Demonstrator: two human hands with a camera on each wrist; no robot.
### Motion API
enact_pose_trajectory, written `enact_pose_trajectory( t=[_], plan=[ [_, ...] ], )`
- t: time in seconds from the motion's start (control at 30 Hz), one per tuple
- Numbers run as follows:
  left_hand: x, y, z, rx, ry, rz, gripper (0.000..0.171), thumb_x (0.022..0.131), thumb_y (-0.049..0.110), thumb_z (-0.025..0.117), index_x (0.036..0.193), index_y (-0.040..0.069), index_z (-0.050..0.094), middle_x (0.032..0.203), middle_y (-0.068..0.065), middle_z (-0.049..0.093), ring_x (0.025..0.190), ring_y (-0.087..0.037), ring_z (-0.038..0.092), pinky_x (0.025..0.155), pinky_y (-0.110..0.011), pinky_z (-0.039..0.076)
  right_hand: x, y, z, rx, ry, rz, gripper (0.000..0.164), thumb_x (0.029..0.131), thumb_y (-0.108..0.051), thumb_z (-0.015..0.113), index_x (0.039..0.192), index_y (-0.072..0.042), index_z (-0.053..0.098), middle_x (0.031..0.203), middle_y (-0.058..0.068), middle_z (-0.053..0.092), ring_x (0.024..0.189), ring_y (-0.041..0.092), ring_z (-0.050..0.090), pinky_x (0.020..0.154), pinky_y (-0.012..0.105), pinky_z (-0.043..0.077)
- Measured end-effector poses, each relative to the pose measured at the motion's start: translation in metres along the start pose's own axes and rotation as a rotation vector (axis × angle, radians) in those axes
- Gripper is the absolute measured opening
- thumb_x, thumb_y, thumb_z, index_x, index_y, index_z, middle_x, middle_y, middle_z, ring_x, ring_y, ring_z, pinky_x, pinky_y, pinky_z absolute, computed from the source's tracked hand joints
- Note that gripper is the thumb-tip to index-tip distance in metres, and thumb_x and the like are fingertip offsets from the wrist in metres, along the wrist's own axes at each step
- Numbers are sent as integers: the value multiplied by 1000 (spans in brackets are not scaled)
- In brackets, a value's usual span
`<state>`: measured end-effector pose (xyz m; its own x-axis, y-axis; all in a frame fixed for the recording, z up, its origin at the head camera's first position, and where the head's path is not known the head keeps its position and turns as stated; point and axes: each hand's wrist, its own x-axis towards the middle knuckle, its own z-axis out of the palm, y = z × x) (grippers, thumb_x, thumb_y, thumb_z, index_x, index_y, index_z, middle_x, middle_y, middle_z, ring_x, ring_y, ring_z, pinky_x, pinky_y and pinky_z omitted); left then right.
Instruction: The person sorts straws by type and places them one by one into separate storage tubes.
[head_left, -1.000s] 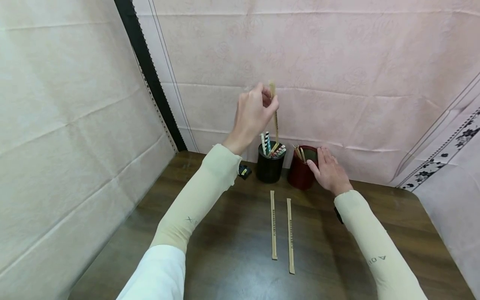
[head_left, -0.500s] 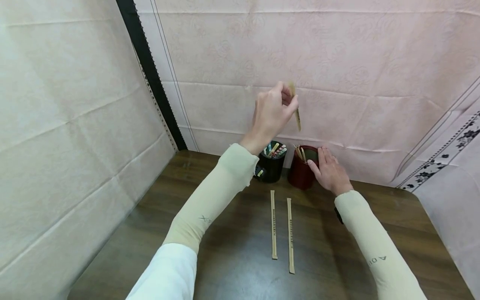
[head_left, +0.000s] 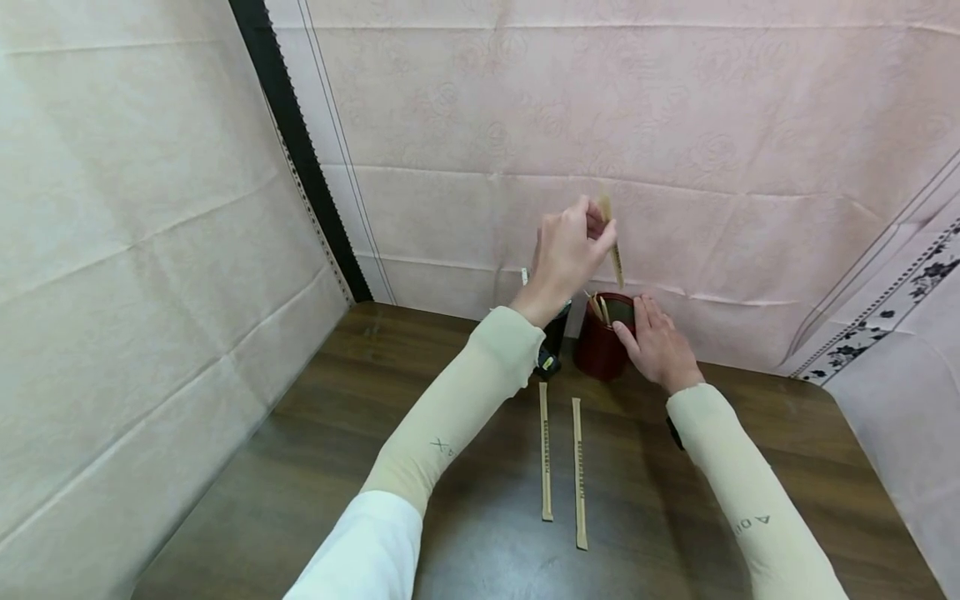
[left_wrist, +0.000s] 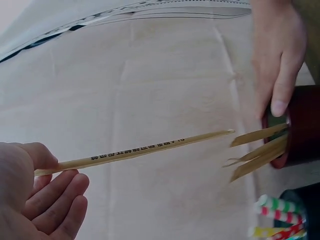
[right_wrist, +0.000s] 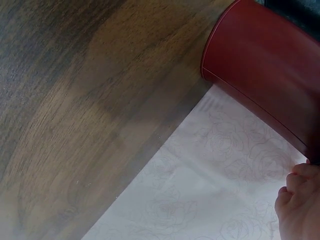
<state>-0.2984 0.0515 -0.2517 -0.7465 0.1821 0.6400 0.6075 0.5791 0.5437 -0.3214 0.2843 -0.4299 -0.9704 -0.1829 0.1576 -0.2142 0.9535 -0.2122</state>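
My left hand pinches a thin tan paper-wrapped stick printed with dark characters. In the head view its lower tip is just above the mouth of a dark red cup; the left wrist view shows it pointing towards similar tan sticks that poke out of that cup. My right hand holds the cup's right side at the rim, thumb in front and fingers behind. Only its curled fingers show in the right wrist view. The cup stands upright.
Left of the red cup, a black cup with patterned straws is partly hidden behind my left wrist. Two tan wrapped sticks lie lengthwise on the brown wooden table. A pale cloth wall rises behind the cups.
My left hand has moved right from above the black cup, then down towards the red cup, carrying the wrapped stick out of the black cup. My right hand has stayed at the red cup.
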Motion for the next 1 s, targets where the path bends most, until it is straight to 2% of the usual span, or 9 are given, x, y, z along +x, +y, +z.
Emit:
enact_pose_trajectory(
  t=[0.23,0.33,0.43,0.53,0.7,0.87,1.0],
  plan=[
    [-4,-13,22,32,-56,-57,16,105,27,66,103,11,69,99,1,80,87,-8,75,74,-16,56,0,2,-1,7,-17,16,94,110,-67,17,167,7,6,174,32,8,163,49,10,131,64,15],
    [-7,-20,30,63,-105,-102,22,105,32,67,112,11,70,107,0,79,92,-10,74,79,-19,58,0,2,0,7,-32,21,95,109,-69,15,167,6,3,175,31,6,164,48,7,131,65,14],
    [-10,-27,33,81,-137,-128,36,103,36,69,125,8,68,118,-4,78,102,-14,75,85,-22,60,0,2,1,8,-36,20,95,109,-68,15,167,6,3,175,31,5,164,47,6,131,65,14],
    [-12,-32,28,94,-126,-115,41,102,37,70,129,6,67,122,-7,78,108,-17,76,90,-25,62,0,1,1,13,-34,19,94,110,-67,16,167,6,3,174,32,6,164,48,7,131,64,13],
    [-16,-37,11,113,-117,-81,34,101,33,71,120,5,68,115,-9,79,100,-18,76,87,-27,61,-1,0,1,13,-45,15,94,110,-67,16,167,6,2,175,32,5,164,47,6,132,63,12],
    [-21,-37,-8,213,-158,-74,31,102,36,69,116,8,69,101,-1,76,88,-16,71,80,-28,59,-2,-2,0,17,-66,16,95,109,-68,15,167,5,0,175,30,2,164,46,3,132,64,11],
    [-25,-35,-22,230,-211,-86,31,102,36,67,117,8,69,92,3,69,80,-12,65,75,-27,57,-3,-2,-1,18,-47,9,94,110,-67,16,167,6,2,175,31,3,164,47,5,131,64,13]
  ],
)
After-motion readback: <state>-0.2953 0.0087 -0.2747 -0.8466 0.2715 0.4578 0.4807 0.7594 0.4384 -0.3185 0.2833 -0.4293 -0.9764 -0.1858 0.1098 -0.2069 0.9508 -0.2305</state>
